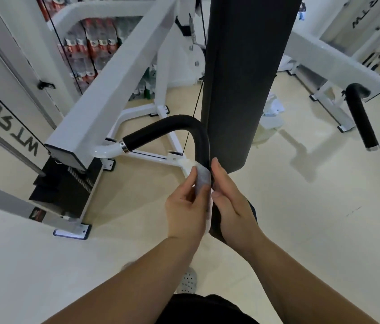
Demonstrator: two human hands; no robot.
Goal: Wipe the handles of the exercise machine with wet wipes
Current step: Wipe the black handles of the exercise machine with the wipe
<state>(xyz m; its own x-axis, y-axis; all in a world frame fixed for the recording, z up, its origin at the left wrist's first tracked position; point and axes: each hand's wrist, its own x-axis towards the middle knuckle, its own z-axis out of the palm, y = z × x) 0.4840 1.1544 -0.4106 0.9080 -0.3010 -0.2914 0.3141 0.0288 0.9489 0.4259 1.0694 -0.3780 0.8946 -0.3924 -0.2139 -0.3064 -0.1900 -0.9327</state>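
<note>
Wet wipe [203, 178], wrapped round near end of curved black handle [172, 128], pinched by left hand [187, 205], right hand [233, 208] gripping same end; wiping judged early, bend and far-right handle [362, 119] outstanding.

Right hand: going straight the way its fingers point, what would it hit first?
Most likely the black handle, whose bend curves across the line the right hand points along. The upright black pad stands close beside it; depth is unclear, so that could come first.
</note>
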